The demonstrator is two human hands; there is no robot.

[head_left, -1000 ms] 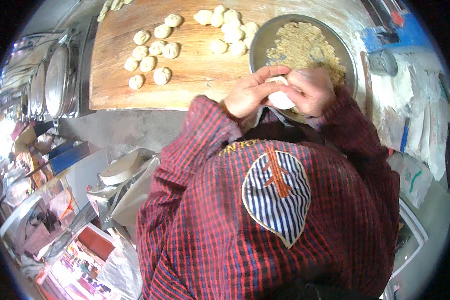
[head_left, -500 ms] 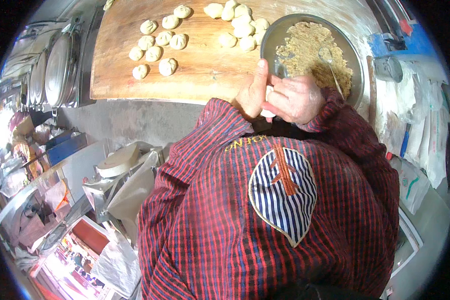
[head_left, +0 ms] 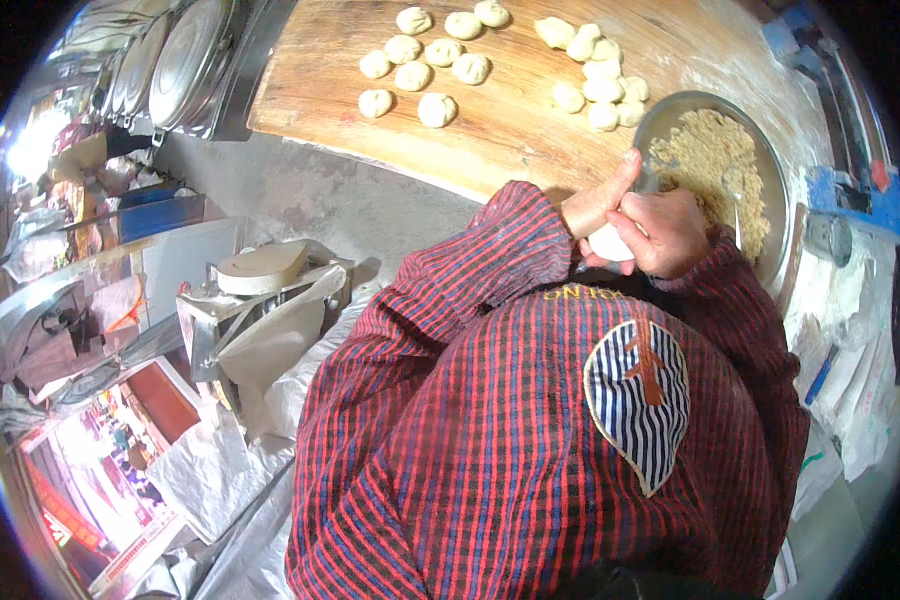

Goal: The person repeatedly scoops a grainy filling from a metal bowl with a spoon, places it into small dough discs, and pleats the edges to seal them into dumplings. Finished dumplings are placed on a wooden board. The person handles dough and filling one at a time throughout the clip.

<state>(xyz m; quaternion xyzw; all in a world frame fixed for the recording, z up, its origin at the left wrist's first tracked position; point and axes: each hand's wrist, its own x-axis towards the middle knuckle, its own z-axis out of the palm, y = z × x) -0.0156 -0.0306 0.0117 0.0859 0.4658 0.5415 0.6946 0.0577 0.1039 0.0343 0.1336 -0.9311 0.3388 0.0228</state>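
Dough piece (head_left: 608, 243) between cupped left hand (head_left: 598, 205) and right hand (head_left: 667, 232) — beside filling bowl (head_left: 782, 240).

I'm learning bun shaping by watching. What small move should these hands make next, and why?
Probably pinch the dough piece shut: both the left hand and right hand cup it beside the filling bowl, and finished buns already sit on the board.

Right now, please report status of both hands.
Both hands closed around white dough piece. Metal bowl of filling just beyond. Shaped buns on wooden board, apart.
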